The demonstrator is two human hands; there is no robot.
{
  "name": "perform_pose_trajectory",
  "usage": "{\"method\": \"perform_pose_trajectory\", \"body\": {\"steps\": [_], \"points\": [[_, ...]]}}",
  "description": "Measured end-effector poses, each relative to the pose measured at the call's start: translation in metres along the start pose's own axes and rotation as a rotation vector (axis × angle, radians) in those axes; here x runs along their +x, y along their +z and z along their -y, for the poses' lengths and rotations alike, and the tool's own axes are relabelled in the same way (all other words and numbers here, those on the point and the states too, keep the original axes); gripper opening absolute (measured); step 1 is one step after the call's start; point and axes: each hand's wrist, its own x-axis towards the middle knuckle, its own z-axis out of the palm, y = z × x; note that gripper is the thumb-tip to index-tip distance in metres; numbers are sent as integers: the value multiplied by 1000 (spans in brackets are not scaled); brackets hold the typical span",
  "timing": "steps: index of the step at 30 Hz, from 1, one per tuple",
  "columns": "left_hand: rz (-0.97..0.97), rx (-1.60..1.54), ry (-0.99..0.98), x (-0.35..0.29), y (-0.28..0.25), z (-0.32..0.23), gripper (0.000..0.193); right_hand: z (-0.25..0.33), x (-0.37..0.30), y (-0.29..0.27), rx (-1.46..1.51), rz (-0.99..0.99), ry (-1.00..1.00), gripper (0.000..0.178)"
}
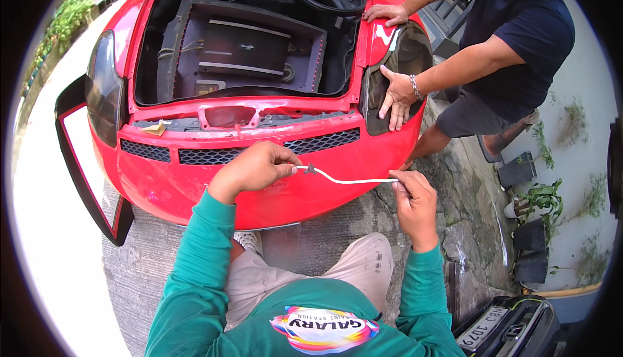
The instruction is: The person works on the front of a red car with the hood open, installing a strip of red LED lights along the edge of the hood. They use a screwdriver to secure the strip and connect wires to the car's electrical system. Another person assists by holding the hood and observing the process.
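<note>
In front of the red car's bumper [305, 204], a thin white cord [357, 182] stretches in a slight curve between my hands. My left hand [254, 171] pinches one end between thumb and fingers. Close to those fingertips, a small grey piece [311, 169] sits on the cord; its kind is unclear. The other end is pinched by my right hand [416, 209], which is farther right and a little lower. Behind the cord, mesh grilles [324, 143] run across the car's front.
The car's front compartment stands open around a dark box-shaped unit [243, 49]. At right, another person's hand [397, 96] presses on the headlight [415, 49]. A black-framed panel [70, 100] leans at left. Planters [530, 235] line the wall; a black car part [535, 331] lies lower right.
</note>
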Motion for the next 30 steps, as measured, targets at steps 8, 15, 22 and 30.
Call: {"method": "perform_pose_trajectory", "body": {"steps": [8, 15, 22, 30], "points": [[-362, -424, 80, -16, -69, 15, 47, -4, 25, 38, 259, -59, 152, 14], [-690, -210, 89, 10, -83, 56, 32, -26, 55, 92, 330, -82, 165, 14], [-859, 468, 241, 22, -75, 58, 31, -73, 50, 139, 460, -56, 376, 16], [-926, 732, 12, 26, -69, 75, 25, -68, 53, 143, 378, -34, 347, 16]]}}
